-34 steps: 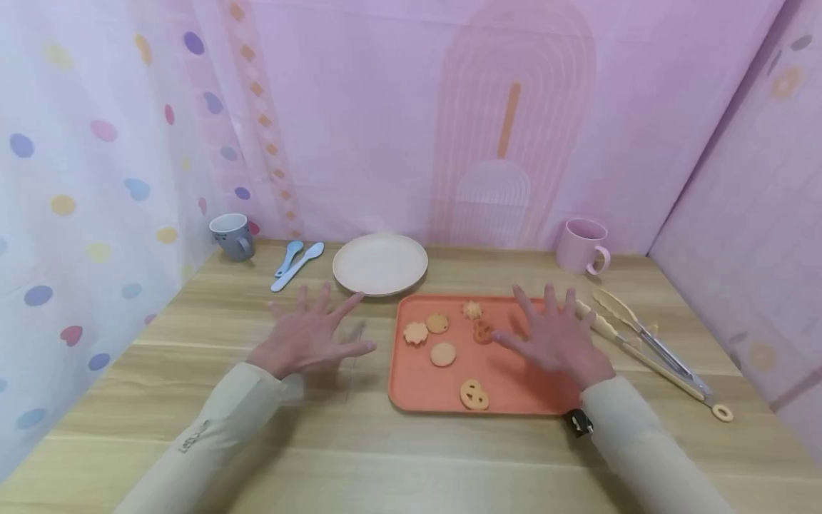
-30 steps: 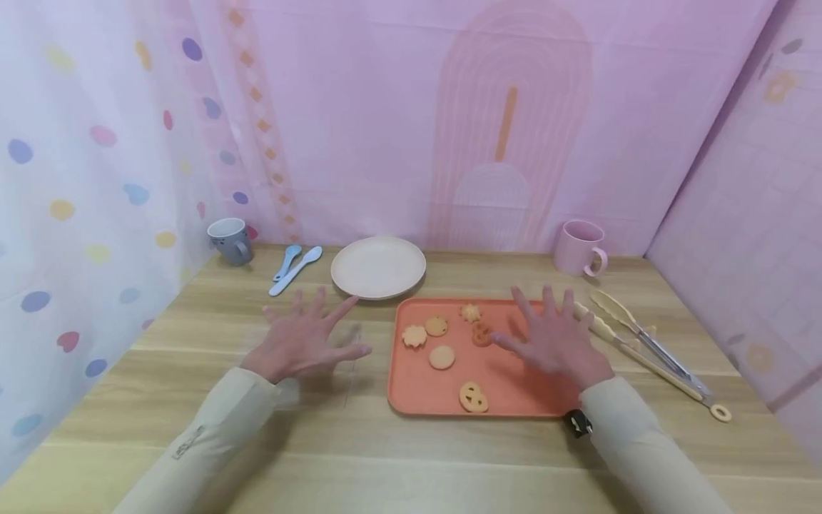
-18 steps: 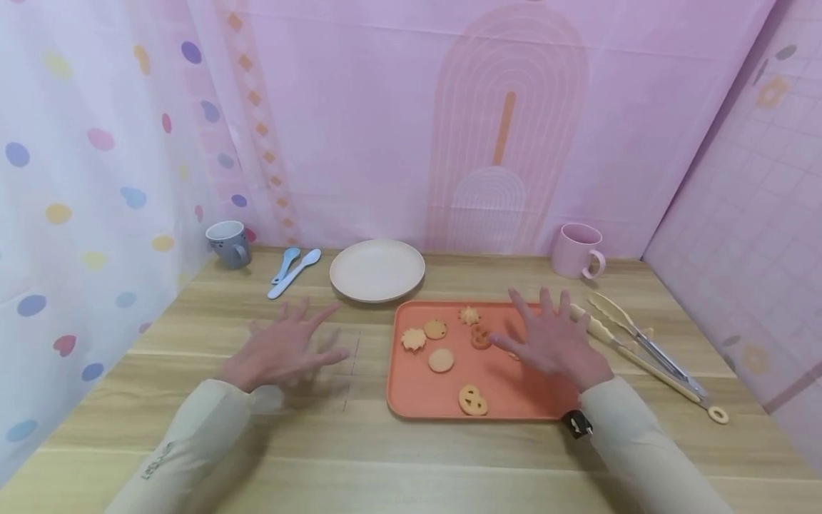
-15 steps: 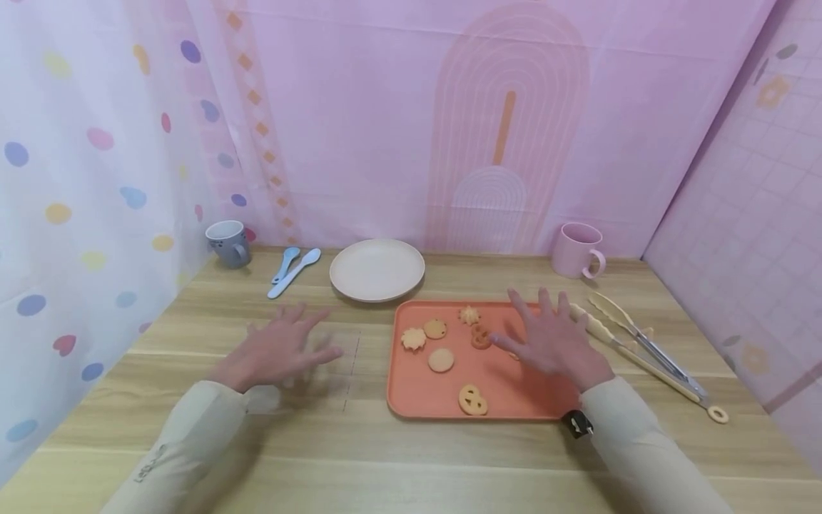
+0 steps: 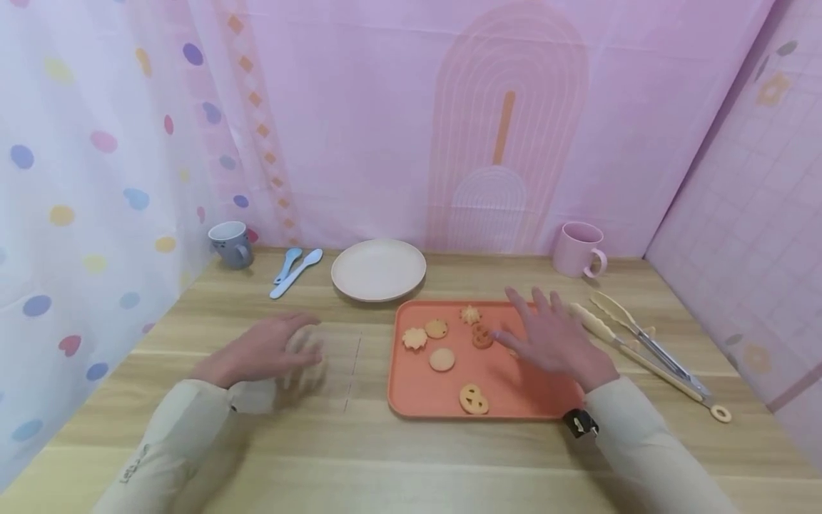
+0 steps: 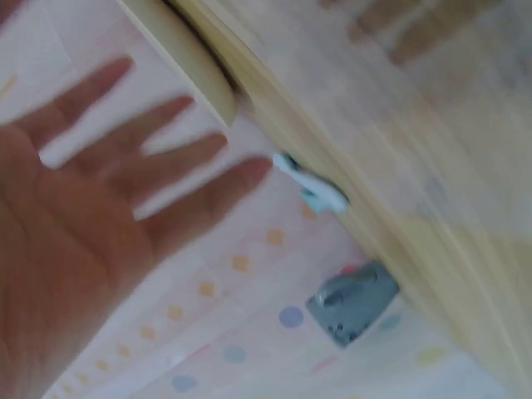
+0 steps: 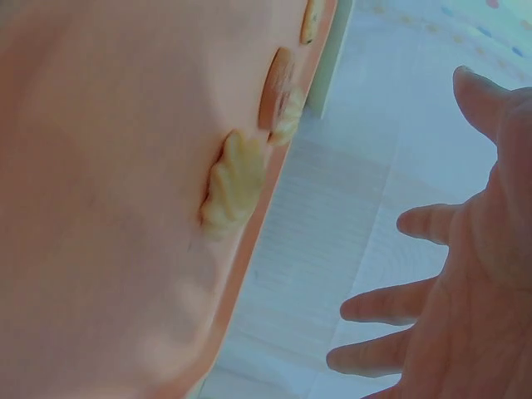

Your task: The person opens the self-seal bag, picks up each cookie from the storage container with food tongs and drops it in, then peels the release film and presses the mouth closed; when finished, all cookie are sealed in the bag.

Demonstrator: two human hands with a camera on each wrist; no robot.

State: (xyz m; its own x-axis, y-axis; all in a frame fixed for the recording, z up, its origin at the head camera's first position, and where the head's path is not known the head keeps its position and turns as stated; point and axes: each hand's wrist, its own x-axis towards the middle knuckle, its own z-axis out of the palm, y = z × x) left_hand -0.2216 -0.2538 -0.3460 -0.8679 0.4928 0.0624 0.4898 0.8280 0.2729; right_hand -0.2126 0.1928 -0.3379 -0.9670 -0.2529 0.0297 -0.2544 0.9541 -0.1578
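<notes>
My left hand (image 5: 260, 351) hovers over the wooden table with its fingers spread and nothing in it. The left wrist view shows its bare palm (image 6: 75, 224). Above the right half of an orange tray (image 5: 411, 396), my right hand (image 5: 559, 343) holds nothing, fingers apart. Several cookies lie on the tray: a pale pretzel (image 5: 474, 400), a brown pretzel (image 5: 482, 336), a plain round one (image 5: 442, 359), a flower-shaped one (image 5: 414, 338) and others. In the right wrist view a ridged cookie (image 7: 234, 184) sits on the tray, apart from my fingers.
A beige plate (image 5: 379, 270) stands behind the tray. Two blue spoon-like utensils (image 5: 297, 274) and a grey mug (image 5: 232, 245) are at the back left. A pink mug (image 5: 576, 250) and metal tongs (image 5: 661, 360) are to the right. A thin transparent edge (image 5: 353, 371) shows beside my left hand.
My left hand has moved left and slightly toward me, away from the tray, its fingers drawing closer together. The right hand has barely moved and turned slightly. The cookies keep their places.
</notes>
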